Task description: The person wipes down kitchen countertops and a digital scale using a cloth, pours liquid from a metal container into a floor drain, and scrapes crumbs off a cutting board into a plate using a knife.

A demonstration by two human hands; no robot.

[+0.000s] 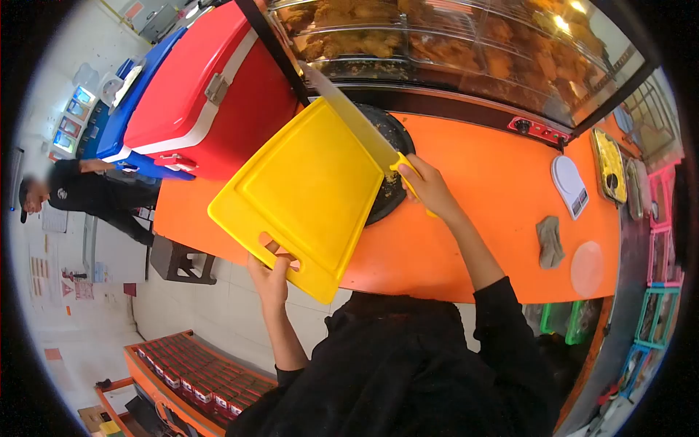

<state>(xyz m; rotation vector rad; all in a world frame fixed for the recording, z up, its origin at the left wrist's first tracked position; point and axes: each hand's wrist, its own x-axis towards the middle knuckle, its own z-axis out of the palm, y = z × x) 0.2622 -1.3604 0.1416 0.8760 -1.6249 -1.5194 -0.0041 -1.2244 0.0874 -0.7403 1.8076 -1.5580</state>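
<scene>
My left hand [271, 280] grips a yellow cutting board [306, 189] by its handle slot and holds it tilted over the counter. In my right hand [428, 186] is a large knife [358, 125] with a yellow handle. Its broad blade points up and to the left, along the board's far right edge; I cannot tell whether the two touch. Behind the board and knife, a round black tray [397, 138] with crumbs on it lies on the orange counter [466, 240], partly hidden by the board.
A glass display case [451, 44] of fried food stands behind the counter. Red [211, 95] and blue [116, 138] coolers are at left. A white scale [569, 186], a folded cloth [550, 242] and a pink disc [587, 268] lie right. A person [95, 189] stands far left near a stool [182, 264].
</scene>
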